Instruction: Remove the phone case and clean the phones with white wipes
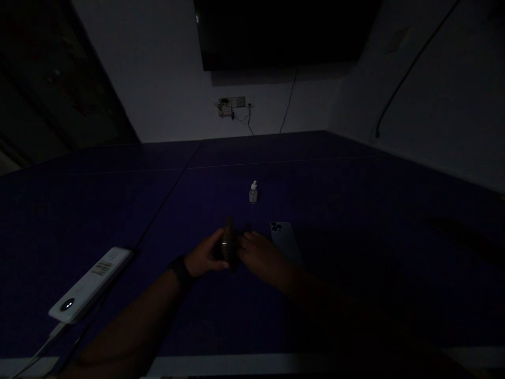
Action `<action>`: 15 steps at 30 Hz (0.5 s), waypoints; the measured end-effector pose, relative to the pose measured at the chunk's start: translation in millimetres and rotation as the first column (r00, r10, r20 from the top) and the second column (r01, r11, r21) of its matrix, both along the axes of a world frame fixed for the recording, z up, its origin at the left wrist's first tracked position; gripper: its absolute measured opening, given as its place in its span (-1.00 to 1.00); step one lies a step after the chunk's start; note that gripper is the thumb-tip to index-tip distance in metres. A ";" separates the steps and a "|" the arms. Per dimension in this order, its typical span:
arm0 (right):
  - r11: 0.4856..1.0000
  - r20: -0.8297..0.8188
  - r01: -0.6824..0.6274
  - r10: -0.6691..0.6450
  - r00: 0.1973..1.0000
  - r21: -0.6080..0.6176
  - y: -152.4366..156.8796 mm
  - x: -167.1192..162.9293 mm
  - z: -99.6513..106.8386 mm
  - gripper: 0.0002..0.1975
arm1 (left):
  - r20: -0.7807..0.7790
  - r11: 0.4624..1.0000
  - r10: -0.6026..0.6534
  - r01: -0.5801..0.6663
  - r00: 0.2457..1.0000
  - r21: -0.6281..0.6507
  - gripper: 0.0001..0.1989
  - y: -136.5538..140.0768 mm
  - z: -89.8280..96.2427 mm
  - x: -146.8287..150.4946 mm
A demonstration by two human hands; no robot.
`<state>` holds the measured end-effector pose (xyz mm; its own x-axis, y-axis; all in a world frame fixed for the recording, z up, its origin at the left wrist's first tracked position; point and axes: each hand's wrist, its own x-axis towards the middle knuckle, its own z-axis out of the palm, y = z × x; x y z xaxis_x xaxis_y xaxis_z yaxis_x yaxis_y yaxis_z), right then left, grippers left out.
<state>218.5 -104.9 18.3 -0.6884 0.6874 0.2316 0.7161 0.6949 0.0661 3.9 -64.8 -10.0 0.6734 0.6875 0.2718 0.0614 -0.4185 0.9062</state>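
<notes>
My left hand [204, 257], with a dark watch on the wrist, grips a thin brownish object [228, 240] held up nearly edge-on. Its kind is hard to make out in the dim light. From the other side my right hand [258, 258] reaches to it with curled fingers, their tips partly hidden in shadow. A phone [287, 239] lies back side up, cameras at its far end, just past my right hand and partly covered by it. Farther off, a small white-capped dropper bottle [253, 193] stands upright.
A white power bank [91, 287] with a lit display and a plugged-in cable [39, 350] lies at the left of the purple tabletop [189, 202]. A seam crosses the table. On the far wall are a dark screen [284, 34] and sockets [236, 102] with hanging wires.
</notes>
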 end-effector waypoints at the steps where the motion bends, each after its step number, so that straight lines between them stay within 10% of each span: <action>1: 1.000 -0.011 0.006 -0.006 1.000 -0.020 0.2 -0.9 -0.3 -0.81 | -0.002 1.000 -0.003 0.003 1.000 0.000 -0.09 -0.1 -0.5 0.1; 11: 0.926 -0.335 -0.197 0.084 0.938 -0.321 -2.1 0.7 1.5 -0.73 | -0.026 1.000 0.009 -0.009 1.000 0.007 -0.03 0.3 2.2 0.3; 15: 0.942 -0.326 -0.199 0.106 0.939 -0.269 -3.5 1.7 -2.5 -0.72 | -0.036 1.000 0.022 -0.022 0.999 0.001 -0.04 -0.4 3.3 -0.4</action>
